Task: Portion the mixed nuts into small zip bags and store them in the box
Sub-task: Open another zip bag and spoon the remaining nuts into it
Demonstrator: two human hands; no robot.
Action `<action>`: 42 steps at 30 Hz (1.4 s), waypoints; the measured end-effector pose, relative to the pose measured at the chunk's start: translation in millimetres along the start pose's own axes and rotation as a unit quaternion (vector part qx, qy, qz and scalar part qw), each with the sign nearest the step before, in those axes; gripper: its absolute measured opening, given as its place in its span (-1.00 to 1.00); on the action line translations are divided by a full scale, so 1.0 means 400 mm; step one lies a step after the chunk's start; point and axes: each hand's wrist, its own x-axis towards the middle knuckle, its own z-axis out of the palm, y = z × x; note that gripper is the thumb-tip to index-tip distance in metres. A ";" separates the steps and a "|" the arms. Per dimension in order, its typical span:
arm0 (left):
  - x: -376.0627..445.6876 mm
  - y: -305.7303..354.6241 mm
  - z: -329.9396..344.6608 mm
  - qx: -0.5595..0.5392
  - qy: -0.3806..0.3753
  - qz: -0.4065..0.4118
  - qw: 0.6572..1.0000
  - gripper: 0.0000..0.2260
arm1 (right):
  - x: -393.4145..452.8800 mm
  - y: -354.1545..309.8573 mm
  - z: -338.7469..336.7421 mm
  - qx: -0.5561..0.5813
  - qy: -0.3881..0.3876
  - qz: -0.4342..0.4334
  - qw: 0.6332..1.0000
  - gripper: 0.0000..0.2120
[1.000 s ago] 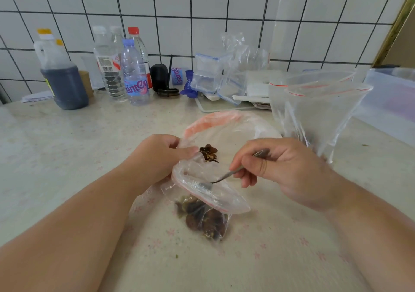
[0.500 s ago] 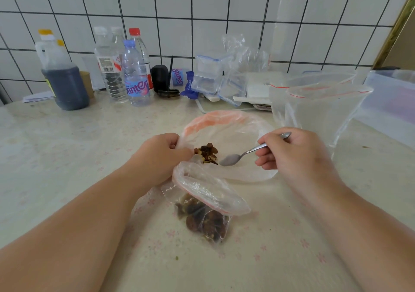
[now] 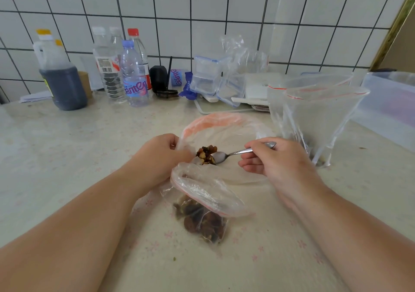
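A small clear zip bag [image 3: 203,198] with a red seal line lies on the counter, its mouth open and brown nuts in its bottom. My left hand [image 3: 160,157] pinches the bag's upper rim. Beyond it, a plastic-covered plate [image 3: 224,130] holds a small pile of mixed nuts [image 3: 205,154]. My right hand [image 3: 275,160] grips a metal spoon [image 3: 235,153], whose bowl touches the right side of that pile. A clear storage box [image 3: 390,105] sits at the far right edge.
Two larger open zip bags [image 3: 314,116] stand upright right of the plate. Along the tiled wall are a dark jug [image 3: 60,78], several water bottles [image 3: 132,76], a black cup [image 3: 159,78] and stacked clear containers [image 3: 213,78].
My right hand lifted the spoon out of the small bag's mouth and carried it back to the plate, where its bowl now meets the nut pile. My left hand stayed on the bag's rim.
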 end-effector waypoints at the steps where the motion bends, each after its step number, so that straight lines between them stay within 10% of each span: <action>1: 0.002 -0.001 0.000 -0.001 0.001 -0.001 1.000 -0.80 | 0.000 0.001 0.001 0.010 -0.005 0.006 1.000 -0.85; 32: -0.009 0.006 -0.007 -0.005 -0.011 -0.025 1.000 -0.71 | 0.008 -0.033 -0.025 0.174 -0.003 0.152 0.973 -0.82; 42: -0.003 -0.005 -0.007 -0.012 -0.021 -0.045 0.999 -0.57 | -0.026 -0.087 -0.042 0.100 -0.129 0.120 0.979 -0.74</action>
